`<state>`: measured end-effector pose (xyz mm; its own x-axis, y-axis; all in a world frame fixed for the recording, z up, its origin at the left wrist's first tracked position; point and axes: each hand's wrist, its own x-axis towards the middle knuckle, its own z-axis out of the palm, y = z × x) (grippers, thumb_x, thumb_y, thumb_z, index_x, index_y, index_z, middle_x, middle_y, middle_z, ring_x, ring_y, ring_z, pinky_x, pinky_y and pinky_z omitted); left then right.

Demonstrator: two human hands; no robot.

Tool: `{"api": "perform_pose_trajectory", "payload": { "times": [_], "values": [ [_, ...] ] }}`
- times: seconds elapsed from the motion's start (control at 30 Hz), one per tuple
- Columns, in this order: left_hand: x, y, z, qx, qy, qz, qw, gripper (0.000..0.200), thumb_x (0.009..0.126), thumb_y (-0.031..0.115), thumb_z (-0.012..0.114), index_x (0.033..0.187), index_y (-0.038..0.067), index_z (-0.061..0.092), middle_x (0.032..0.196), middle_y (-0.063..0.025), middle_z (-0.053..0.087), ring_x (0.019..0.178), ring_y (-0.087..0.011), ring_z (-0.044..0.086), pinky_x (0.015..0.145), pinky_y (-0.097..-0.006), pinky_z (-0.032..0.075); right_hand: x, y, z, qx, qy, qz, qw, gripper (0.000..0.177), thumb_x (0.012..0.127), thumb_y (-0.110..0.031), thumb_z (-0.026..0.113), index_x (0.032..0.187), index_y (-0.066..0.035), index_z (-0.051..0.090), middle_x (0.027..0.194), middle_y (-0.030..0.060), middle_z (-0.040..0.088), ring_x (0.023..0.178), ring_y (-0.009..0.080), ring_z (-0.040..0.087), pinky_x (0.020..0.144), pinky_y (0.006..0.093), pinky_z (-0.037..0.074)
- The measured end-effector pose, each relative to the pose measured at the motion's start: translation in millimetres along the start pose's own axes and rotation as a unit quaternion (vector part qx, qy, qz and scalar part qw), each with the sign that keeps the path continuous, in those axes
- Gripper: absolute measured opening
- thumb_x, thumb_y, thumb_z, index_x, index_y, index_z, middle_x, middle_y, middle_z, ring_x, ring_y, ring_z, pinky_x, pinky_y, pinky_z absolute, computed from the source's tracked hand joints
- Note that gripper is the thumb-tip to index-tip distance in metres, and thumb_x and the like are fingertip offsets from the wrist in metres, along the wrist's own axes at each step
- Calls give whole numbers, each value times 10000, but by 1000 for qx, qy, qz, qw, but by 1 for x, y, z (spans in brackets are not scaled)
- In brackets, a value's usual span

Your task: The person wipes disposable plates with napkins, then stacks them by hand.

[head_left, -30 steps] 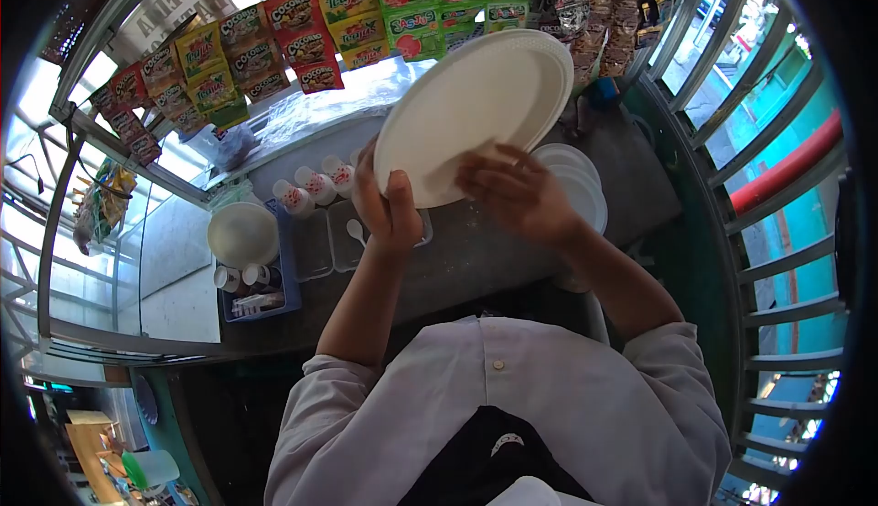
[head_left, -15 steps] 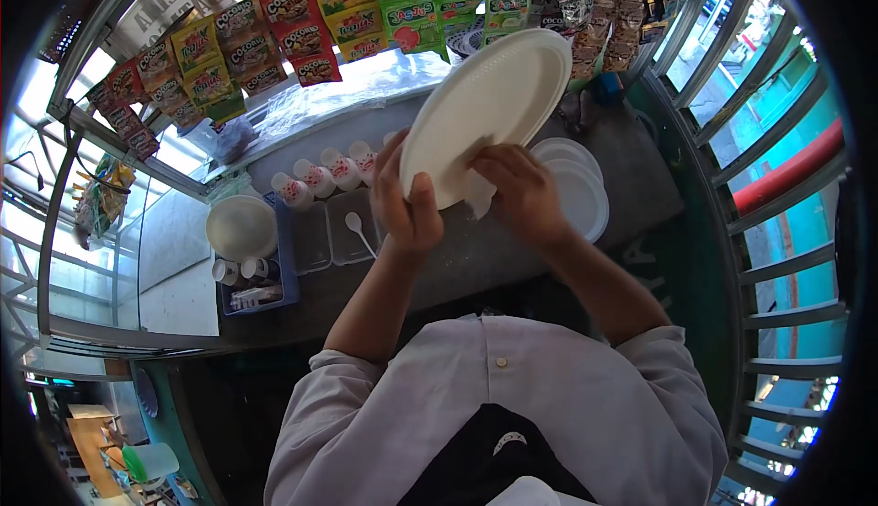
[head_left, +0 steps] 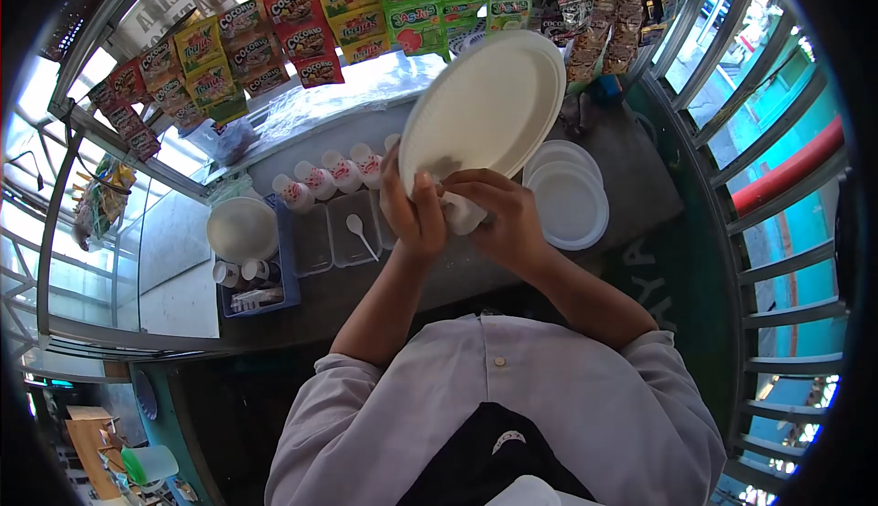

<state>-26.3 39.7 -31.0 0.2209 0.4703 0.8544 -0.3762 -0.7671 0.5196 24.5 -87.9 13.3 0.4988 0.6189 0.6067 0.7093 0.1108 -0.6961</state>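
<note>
A round white plate point(head_left: 494, 104) is tilted up in front of me, its inner face towards me. My left hand point(head_left: 414, 218) grips its lower left rim, thumb in front. In my right hand point(head_left: 506, 223) is a crumpled white tissue point(head_left: 465, 217), pinched at the plate's lower edge close to my left fingers. Part of the tissue is hidden by the fingers. To the right, white plates point(head_left: 576, 209) lie overlapping on the dark counter point(head_left: 636, 168). A white spoon point(head_left: 358, 228) rests in a clear plastic tray point(head_left: 340, 252) left of my left hand.
Printed white cups point(head_left: 340, 170) stand in a row behind the trays. A blue basket point(head_left: 291, 277) at left holds cups and a round whitish container point(head_left: 240, 230). Drink sachets point(head_left: 412, 3) hang along the top. Metal bars point(head_left: 777, 273) line the right side.
My right hand has moved down and left with the tissue, from the plate's face to its lower edge. The plate has turned slightly, showing more of its inner face.
</note>
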Motion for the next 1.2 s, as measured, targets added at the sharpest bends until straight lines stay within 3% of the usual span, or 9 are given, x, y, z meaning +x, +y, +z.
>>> {"api": "perform_pose_trajectory", "payload": {
  "times": [0.2,0.37,0.5,0.57,0.7,0.83,0.9,1.0,1.2],
  "values": [
    [7,20,-9,-163,-8,-172,971,426,994,204,399,1329,-53,349,1216,-165,507,1055,-203,517,906,-331,421,35,26,-28,-158,18,-155,975,468,568,99,614,998,-74,679,1026,81,651,934,284,639,805,377,531],
    [15,40,-17,-165,-52,-203,964,435,986,231,430,1310,-57,394,1196,-159,531,1065,-193,521,915,-335,418,73,20,-46,-235,221,-225,919,486,557,98,602,992,-103,683,996,62,662,980,269,621,815,380,530],
    [9,14,-16,-215,-48,-219,951,455,981,273,453,1295,-55,419,1162,-137,544,1071,-184,506,929,-326,394,46,-15,3,-201,48,-262,943,390,586,40,664,937,-128,695,990,37,670,938,233,642,824,378,521],
    [26,21,-29,-30,-44,-123,991,462,986,301,440,1301,-35,423,1140,-115,542,1048,-184,512,916,-326,401,33,-20,4,-201,-7,-263,943,369,589,14,670,925,-135,693,998,23,666,954,216,635,845,375,507],
    [53,30,-54,-247,22,-254,935,461,991,317,420,1310,-16,424,1157,-109,534,1052,-181,514,907,-324,410,21,-21,-22,-235,-183,-218,929,353,590,1,662,916,-133,690,1003,19,664,1000,190,620,891,350,471],
    [55,31,-62,-239,24,-255,937,473,993,315,419,1339,-7,401,1197,-114,528,1091,-184,505,926,-321,404,49,-24,-57,-345,-162,-171,909,354,604,22,640,922,-123,690,1002,41,664,986,216,622,876,359,485],
    [53,35,-55,-245,1,-248,937,479,995,320,415,1347,-5,395,1209,-117,525,1104,-186,502,934,-321,401,67,-31,-56,-311,27,-149,938,339,621,29,620,920,-114,689,995,51,666,954,240,627,858,380,503],
    [40,33,-38,-268,-32,-252,930,473,1002,327,402,1340,-4,400,1205,-116,525,1098,-180,504,930,-317,404,70,-26,-13,-228,87,-231,942,357,620,52,608,927,-116,677,965,52,665,925,269,630,841,402,515],
    [48,24,-46,-287,0,-246,926,476,1007,362,390,1316,2,434,1178,-105,542,1061,-162,516,912,-303,409,30,-31,6,-101,-113,-172,973,336,640,-4,621,958,-109,653,1002,59,634,941,270,615,822,400,511]
  ]
}}
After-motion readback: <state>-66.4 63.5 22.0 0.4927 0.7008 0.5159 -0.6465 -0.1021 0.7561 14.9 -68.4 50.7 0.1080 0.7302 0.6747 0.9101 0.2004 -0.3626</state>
